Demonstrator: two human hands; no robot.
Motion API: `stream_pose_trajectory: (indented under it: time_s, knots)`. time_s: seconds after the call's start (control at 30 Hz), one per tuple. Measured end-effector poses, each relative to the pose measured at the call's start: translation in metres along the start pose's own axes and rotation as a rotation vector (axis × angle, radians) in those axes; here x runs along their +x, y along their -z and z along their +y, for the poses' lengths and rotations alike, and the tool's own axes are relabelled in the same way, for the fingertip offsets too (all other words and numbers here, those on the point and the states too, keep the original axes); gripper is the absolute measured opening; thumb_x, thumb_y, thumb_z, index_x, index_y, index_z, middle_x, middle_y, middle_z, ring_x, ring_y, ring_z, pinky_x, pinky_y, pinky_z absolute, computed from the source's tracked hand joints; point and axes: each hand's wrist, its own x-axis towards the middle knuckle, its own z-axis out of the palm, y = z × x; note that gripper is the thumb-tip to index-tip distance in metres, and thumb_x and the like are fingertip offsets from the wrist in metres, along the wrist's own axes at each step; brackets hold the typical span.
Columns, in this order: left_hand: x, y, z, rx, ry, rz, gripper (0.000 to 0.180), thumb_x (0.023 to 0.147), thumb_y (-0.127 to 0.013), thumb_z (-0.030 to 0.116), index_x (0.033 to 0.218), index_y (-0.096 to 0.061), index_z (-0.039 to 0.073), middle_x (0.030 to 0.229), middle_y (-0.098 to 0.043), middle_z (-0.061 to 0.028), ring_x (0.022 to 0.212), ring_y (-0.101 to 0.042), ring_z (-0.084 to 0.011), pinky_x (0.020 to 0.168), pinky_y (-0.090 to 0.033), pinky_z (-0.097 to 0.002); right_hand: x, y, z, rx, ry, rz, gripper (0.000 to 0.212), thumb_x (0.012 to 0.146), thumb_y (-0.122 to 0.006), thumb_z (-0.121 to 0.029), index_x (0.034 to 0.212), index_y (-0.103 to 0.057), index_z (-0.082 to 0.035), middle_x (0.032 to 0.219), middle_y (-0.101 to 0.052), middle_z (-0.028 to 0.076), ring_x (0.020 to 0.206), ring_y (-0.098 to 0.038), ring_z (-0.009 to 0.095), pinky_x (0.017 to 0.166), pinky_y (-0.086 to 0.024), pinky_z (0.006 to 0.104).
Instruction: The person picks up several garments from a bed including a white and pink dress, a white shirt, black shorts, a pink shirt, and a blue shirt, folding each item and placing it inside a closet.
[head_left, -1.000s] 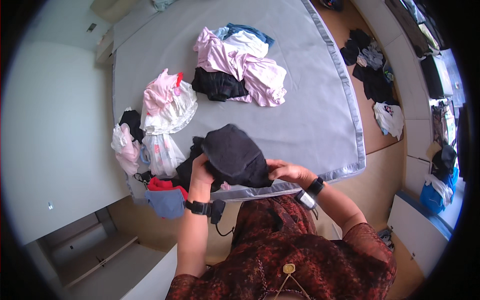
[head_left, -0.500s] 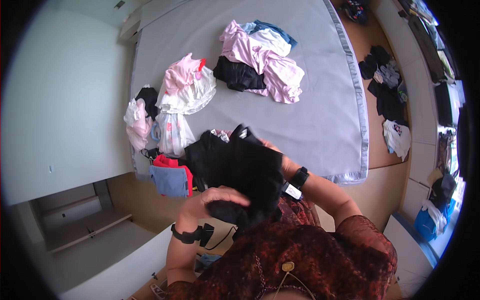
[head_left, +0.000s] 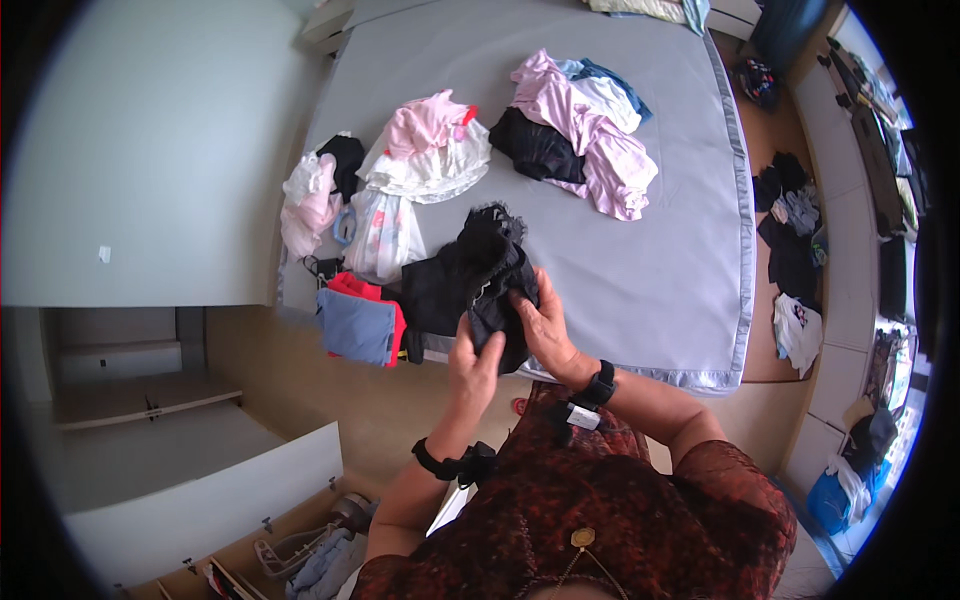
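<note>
Both hands grip a black garment with a ruffled lace edge at the near edge of the bed. My left hand pinches its lower left side, thumb on the front. My right hand holds its right side, thumb pressed onto the cloth. Just left of it, flat black cloth lies along the bed edge; whether it belongs to the held garment I cannot tell. Beside that sits a folded blue-grey and red stack. Farther back lies a white and floral garment.
The grey bed bears a pink top and white skirt, a pink-purple heap with black cloth, and pink clothing at left. Clothes lie on the floor at right. An open drawer holds clothes at lower left.
The black garment has moved up from near my lap to the bed edge. Both hands have come closer together on it, and its lace edge now shows. My view has shifted.
</note>
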Motion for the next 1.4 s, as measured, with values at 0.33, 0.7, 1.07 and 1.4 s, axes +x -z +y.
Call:
stream_pose_trajectory:
  time_s: [0.33,0.7,1.07,1.4]
  knots:
    - [-0.007,0.158,0.065,0.245,0.037,-0.187,0.033,0.089,-0.061,0.029,0.085,-0.063,-0.004,0.064,-0.05,0.0023,0.062,-0.042,-0.0056,0.054,-0.037,-0.0251,0.0,0.001,-0.06,-0.521,0.072,-0.487,0.036,0.073,-0.055,-0.002,0.108,-0.056,-0.003,0.105,-0.058,0.009,0.096,-0.054,0.023,0.082,-0.043,0.0322]
    - [-0.057,0.206,0.121,1.01,-0.362,-0.274,0.015,0.081,-0.062,0.018,0.079,-0.062,0.003,0.069,-0.058,-0.0161,0.064,-0.056,-0.0357,0.055,-0.043,-0.04,0.016,-0.137,-0.098,-0.715,0.462,-0.985,0.064,0.062,-0.07,-0.011,0.124,-0.054,-0.015,0.13,-0.049,0.006,0.118,-0.043,0.027,0.094,-0.032,0.0452]
    - [-0.086,0.326,0.118,1.368,-0.033,0.063,0.029,0.073,-0.063,0.015,0.102,-0.066,0.016,0.092,-0.066,-0.0112,0.089,-0.062,-0.03,0.073,-0.049,-0.0397,0.063,-0.182,-0.079,-1.296,0.576,-0.882,0.02,0.066,-0.066,-0.02,0.085,-0.063,-0.014,0.072,-0.064,0.01,0.069,-0.064,0.031,0.056,-0.05,0.0421]
    - [-0.08,0.396,0.171,0.81,0.213,0.002,0.015,0.078,-0.054,0.01,0.083,-0.067,0.004,0.063,-0.053,0.0056,0.053,-0.044,-0.0047,0.048,-0.036,-0.0212,0.136,-0.273,-0.18,-1.217,0.165,-1.023,0.036,0.074,-0.052,-0.004,0.107,-0.065,-0.013,0.068,-0.065,0.011,0.054,-0.065,0.017,0.047,-0.05,0.0279]
